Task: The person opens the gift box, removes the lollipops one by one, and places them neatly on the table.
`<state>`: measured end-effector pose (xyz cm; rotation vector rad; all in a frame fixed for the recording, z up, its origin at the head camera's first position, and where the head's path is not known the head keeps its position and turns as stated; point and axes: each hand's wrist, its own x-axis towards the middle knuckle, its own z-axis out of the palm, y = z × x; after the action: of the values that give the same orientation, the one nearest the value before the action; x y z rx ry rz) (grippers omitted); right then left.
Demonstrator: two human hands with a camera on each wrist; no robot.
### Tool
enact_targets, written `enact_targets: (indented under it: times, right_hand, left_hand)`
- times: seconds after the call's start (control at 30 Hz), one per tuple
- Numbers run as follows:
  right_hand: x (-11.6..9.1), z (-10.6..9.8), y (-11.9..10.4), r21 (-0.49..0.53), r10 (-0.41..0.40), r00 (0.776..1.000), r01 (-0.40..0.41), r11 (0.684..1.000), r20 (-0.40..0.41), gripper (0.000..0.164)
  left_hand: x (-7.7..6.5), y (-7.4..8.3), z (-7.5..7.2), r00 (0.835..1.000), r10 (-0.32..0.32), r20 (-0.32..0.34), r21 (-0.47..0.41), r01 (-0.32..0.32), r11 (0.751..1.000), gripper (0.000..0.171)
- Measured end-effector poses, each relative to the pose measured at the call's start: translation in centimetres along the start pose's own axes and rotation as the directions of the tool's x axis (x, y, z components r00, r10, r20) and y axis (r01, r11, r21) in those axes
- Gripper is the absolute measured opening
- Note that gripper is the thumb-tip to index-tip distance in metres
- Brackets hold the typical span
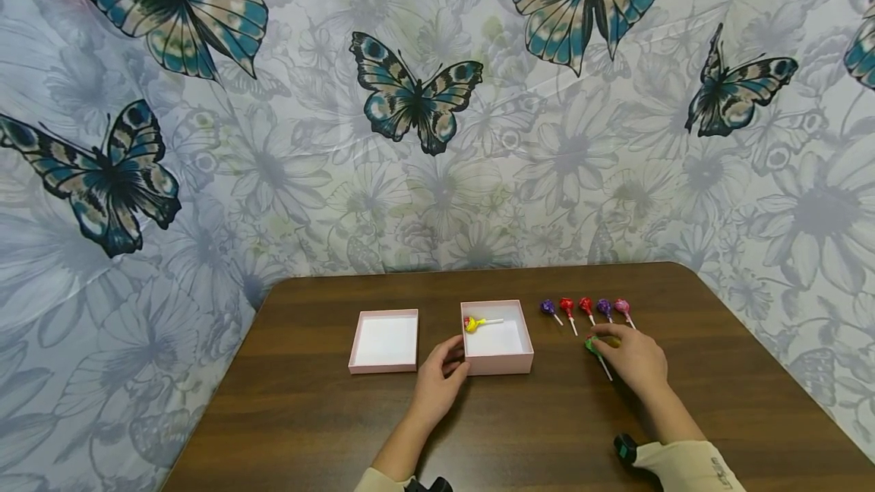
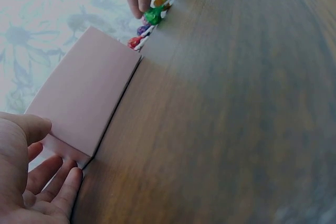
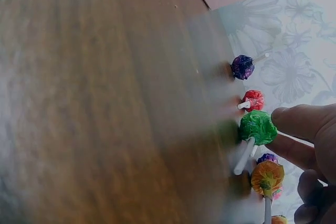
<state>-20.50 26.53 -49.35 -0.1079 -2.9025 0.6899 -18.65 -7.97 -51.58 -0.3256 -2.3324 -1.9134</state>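
My left hand (image 1: 437, 386) is at the left side of an open pink box (image 1: 499, 365). Its thumb touches the front face by the corner, and its relaxed fingers (image 2: 44, 174) lie along the end wall. Inside the box is a yellow lollipop (image 1: 473, 324) with a white stick. To the right, my right hand (image 1: 632, 359) pinches the wrapped head of a green lollipop (image 3: 258, 127) between thumb and forefinger, its stick pointing toward me. Orange lollipops (image 3: 267, 177) sit beside it, mostly hidden by the hand in the head view.
A pink lid (image 1: 383, 340), white inside, lies left of the box. Behind my right hand is a row of lollipops: purple (image 1: 548, 307), red (image 1: 566, 304), another red, another purple and pink (image 1: 621, 306). The brown table (image 1: 328, 431) meets a butterfly-patterned cloth at the back.
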Motion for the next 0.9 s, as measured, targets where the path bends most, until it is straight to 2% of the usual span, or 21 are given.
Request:
enact_targets:
  times: [0.13,0.23,0.53,0.9]
  right_hand:
    - [0.0,0.2,-0.1,-0.001,-0.005,0.999,0.005,1.0,-0.038,0.034]
    - [0.0,0.3,-0.2,0.0,-0.011,0.998,0.011,1.0,-0.067,0.036]
    - [0.2,0.0,-1.0,0.006,-0.045,0.99,0.047,0.999,-0.135,0.032]
    - [0.4,-0.7,-2.9,0.012,-0.088,0.986,0.091,0.996,-0.141,0.027]
  left_hand:
    - [0.5,-1.7,0.2,1.0,-0.004,-0.004,0.021,0.004,1.0,0.045]
    - [0.7,-2.4,0.2,1.0,0.006,-0.005,0.033,-0.005,0.999,0.045]
    - [0.8,-2.7,0.0,1.0,0.015,0.012,-0.009,-0.015,1.0,0.045]
    - [0.7,-2.6,-0.3,0.999,0.009,0.038,0.03,-0.01,0.999,0.045]
